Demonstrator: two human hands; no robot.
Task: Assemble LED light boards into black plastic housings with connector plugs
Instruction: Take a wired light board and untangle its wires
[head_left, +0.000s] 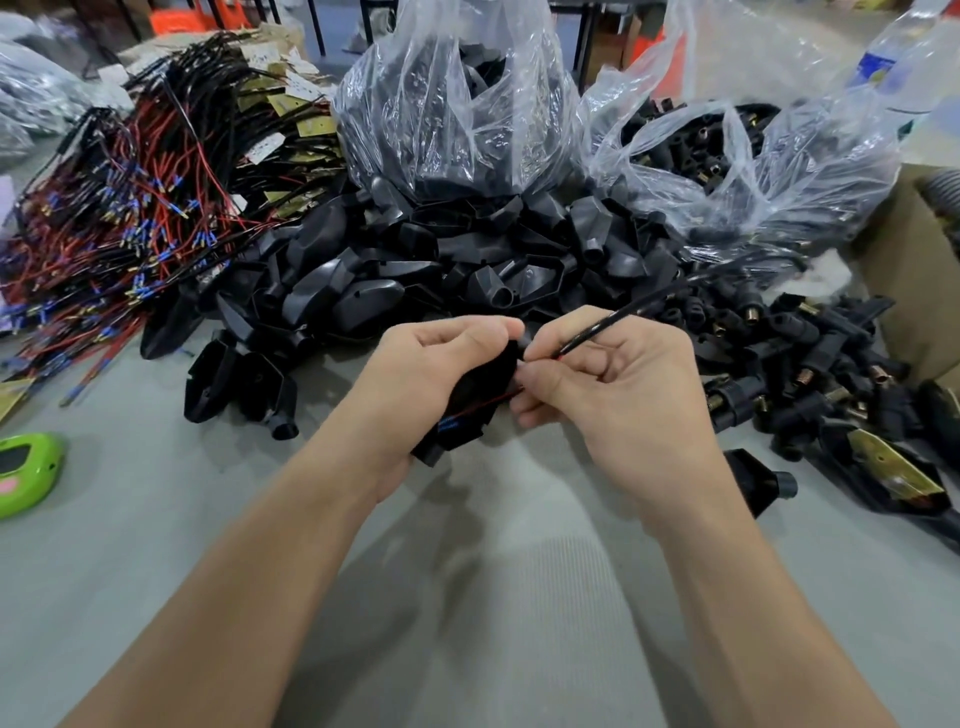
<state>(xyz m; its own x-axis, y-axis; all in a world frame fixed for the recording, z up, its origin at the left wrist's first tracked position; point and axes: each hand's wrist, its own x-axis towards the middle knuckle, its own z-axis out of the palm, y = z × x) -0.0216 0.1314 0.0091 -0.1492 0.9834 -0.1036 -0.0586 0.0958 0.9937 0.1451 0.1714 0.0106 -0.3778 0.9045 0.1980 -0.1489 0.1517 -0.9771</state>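
Left hand (415, 374) grips a black housing (467, 410) steady just before the housing pile (415, 265), so right hand (608, 384) can pinch and thread the wire (597, 332).

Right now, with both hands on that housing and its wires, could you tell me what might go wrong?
The thin red wire lies across the black housing in the left hand; a tug from the right hand could strain it. The black cable it pinches trails over the loose connector plugs and might drag some.
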